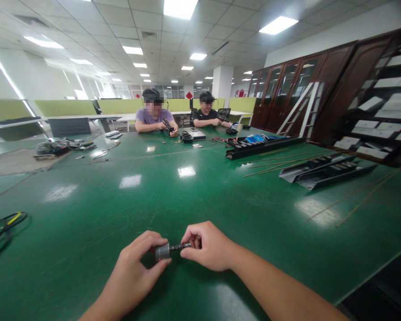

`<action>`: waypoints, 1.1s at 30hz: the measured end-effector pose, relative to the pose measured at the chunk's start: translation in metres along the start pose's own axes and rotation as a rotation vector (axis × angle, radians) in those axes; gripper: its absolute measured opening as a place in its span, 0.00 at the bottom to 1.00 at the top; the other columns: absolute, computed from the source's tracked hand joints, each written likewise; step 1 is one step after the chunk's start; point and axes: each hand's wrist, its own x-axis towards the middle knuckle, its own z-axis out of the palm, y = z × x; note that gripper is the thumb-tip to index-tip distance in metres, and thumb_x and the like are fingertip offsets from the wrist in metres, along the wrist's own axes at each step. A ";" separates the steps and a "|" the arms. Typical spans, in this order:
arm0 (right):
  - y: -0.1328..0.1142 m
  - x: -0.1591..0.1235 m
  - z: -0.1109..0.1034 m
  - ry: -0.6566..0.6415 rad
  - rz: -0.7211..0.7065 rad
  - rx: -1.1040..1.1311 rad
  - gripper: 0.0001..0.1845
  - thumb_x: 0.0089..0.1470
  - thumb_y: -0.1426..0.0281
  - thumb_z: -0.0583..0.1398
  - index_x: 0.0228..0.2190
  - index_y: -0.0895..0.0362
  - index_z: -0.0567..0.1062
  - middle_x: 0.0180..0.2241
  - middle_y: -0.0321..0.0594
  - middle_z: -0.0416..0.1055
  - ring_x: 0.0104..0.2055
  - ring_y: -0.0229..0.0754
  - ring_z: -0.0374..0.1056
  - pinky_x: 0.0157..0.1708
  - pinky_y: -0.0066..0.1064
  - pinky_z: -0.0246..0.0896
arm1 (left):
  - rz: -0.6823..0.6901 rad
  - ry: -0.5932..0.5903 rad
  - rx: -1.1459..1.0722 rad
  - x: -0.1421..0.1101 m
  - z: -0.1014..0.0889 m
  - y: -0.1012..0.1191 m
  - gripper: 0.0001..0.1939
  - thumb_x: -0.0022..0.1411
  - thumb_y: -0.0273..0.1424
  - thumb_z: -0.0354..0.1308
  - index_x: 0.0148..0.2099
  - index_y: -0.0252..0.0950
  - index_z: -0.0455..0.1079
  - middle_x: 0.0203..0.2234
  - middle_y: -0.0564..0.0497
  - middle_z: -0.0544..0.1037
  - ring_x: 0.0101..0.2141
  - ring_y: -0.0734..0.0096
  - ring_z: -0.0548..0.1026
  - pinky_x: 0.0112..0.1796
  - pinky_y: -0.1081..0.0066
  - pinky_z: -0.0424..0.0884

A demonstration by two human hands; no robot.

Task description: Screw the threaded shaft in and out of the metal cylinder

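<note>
Near the front of the green table (173,200), my left hand (133,267) grips a short grey metal cylinder (162,252) between thumb and fingers. A thin dark shaft (176,247) sticks out of the cylinder toward the right. The thumb and fingertips of my right hand (209,247) pinch the far end of that shaft. Both hands are just above the tabletop, and the piece lies almost level between them. Whether the shaft and cylinder are one part or two I cannot tell.
A black cable coil (6,225) lies at the left edge. Black metal channels (327,171) and thin rods (277,165) lie at the right. Two people (152,116) sit across the table, each holding a dark tool. A stepladder (305,109) stands by the cabinets.
</note>
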 end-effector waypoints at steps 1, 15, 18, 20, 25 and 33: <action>0.000 0.000 0.000 -0.001 0.000 0.004 0.07 0.48 0.69 0.66 0.31 0.59 0.77 0.21 0.30 0.66 0.22 0.32 0.60 0.22 0.23 0.53 | -0.002 0.000 -0.001 0.000 0.000 0.000 0.11 0.60 0.28 0.63 0.45 0.41 0.70 0.38 0.51 0.75 0.39 0.68 0.76 0.40 0.71 0.73; -0.001 0.000 -0.002 0.011 -0.010 0.009 0.07 0.48 0.69 0.66 0.31 0.59 0.77 0.21 0.31 0.67 0.22 0.32 0.61 0.23 0.23 0.54 | -0.020 0.004 0.005 0.000 -0.001 -0.004 0.11 0.60 0.29 0.64 0.45 0.41 0.70 0.38 0.51 0.75 0.38 0.67 0.76 0.40 0.70 0.73; -0.001 0.000 -0.003 0.013 -0.009 0.014 0.07 0.47 0.70 0.66 0.30 0.59 0.76 0.21 0.30 0.67 0.22 0.32 0.60 0.23 0.23 0.54 | -0.021 0.001 0.005 -0.001 -0.001 -0.005 0.11 0.61 0.29 0.63 0.46 0.40 0.70 0.38 0.50 0.75 0.38 0.67 0.76 0.39 0.70 0.73; -0.001 0.000 -0.003 0.015 -0.009 0.017 0.07 0.47 0.70 0.66 0.30 0.59 0.76 0.21 0.30 0.67 0.21 0.32 0.60 0.22 0.23 0.54 | -0.023 -0.003 0.005 -0.001 -0.001 -0.005 0.11 0.61 0.29 0.63 0.46 0.41 0.70 0.39 0.50 0.75 0.39 0.67 0.76 0.40 0.70 0.73; -0.002 0.000 -0.004 0.024 -0.010 0.029 0.07 0.48 0.69 0.66 0.30 0.59 0.76 0.21 0.31 0.67 0.22 0.32 0.60 0.23 0.23 0.53 | -0.017 0.007 0.005 -0.001 -0.002 -0.006 0.11 0.61 0.29 0.64 0.46 0.41 0.70 0.39 0.51 0.75 0.40 0.67 0.76 0.41 0.69 0.73; 0.000 0.001 -0.004 0.047 -0.015 0.034 0.08 0.48 0.68 0.67 0.30 0.59 0.77 0.21 0.31 0.68 0.23 0.33 0.61 0.24 0.24 0.54 | -0.025 0.017 0.020 -0.002 -0.003 -0.009 0.11 0.60 0.30 0.64 0.46 0.40 0.70 0.39 0.50 0.76 0.40 0.66 0.76 0.41 0.68 0.73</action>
